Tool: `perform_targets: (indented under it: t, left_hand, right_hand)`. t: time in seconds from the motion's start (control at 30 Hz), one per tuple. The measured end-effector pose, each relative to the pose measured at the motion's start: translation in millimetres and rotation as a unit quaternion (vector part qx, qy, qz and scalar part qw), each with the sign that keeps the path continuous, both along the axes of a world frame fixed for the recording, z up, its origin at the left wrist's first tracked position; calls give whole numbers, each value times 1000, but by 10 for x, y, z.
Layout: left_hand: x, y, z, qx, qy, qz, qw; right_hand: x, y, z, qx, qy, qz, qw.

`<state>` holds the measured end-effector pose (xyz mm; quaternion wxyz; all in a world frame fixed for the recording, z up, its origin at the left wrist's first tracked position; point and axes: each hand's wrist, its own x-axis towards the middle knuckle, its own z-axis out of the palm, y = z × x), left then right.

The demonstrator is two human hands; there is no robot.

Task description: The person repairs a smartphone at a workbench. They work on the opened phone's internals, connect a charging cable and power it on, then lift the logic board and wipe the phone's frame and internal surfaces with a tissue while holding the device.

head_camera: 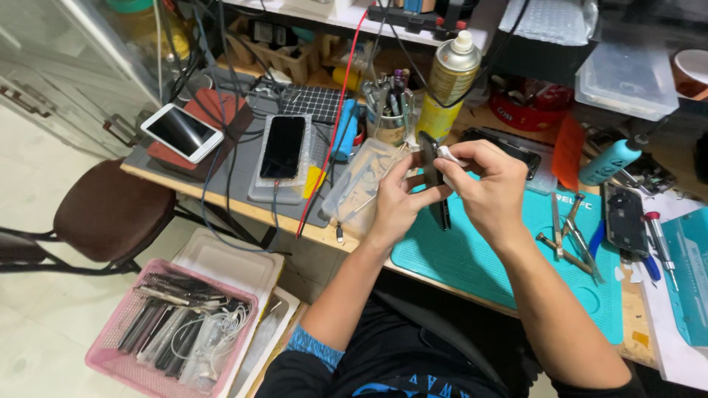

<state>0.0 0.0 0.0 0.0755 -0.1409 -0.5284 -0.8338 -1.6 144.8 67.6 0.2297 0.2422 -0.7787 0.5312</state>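
Head-camera view: a dark, slim phone part (430, 163), seen edge-on, is held upright between both hands above the teal work mat (472, 258). The left hand (398, 199) is closed around its lower half, fingers on the near face and thumb behind; the right hand (490, 184) pinches a small white wipe or pad (448, 155) against the part's upper edge, fingertips clenched on it. The step in hand is judged to be a wiping or cleaning of the part's edge; whether it is a screen, a frame or a back cover cannot be told from this angle. The next move would seem to call for a steady left grip while the pad is drawn along the edge with light pressure, since so thin a piece is likely to flex. Just beyond the hands a yellow spray can (450, 85) stands, with a cup of tools (389, 110) beside it to the left. Right of the right hand, tweezers and pliers (571, 236) lie on the mat, with a teal bottle (611, 162) farther off. Left of the left hand, a dark phone (282, 146) rests on a clear tray, and a white phone (181, 131) lies farther out. Below and well to the left, a pink basket (122, 354) of cables and parts sits on the floor near a brown stool (110, 210).
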Motion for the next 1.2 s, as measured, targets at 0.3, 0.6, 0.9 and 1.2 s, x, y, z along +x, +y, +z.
perform_targets:
  t: [0.3, 0.6, 0.9, 1.2]
  left_hand:
    - [-231, 412, -905, 72, -34, -69, 994]
    - [-524, 507, -1322, 194, -97, -196, 956]
    - [-824, 1041, -2079, 308, -139, -263, 904]
    - [-670, 1633, -2359, 312, -184, -312, 878]
  right_hand:
    - [-166, 324, -697, 5, 51, -14, 999]
    - [-368, 676, -1085, 105, 109, 40, 988]
    - [-558, 1447, -1579, 150, 70, 51, 985]
    - [-503, 2726, -2055, 251, 33, -239, 938]
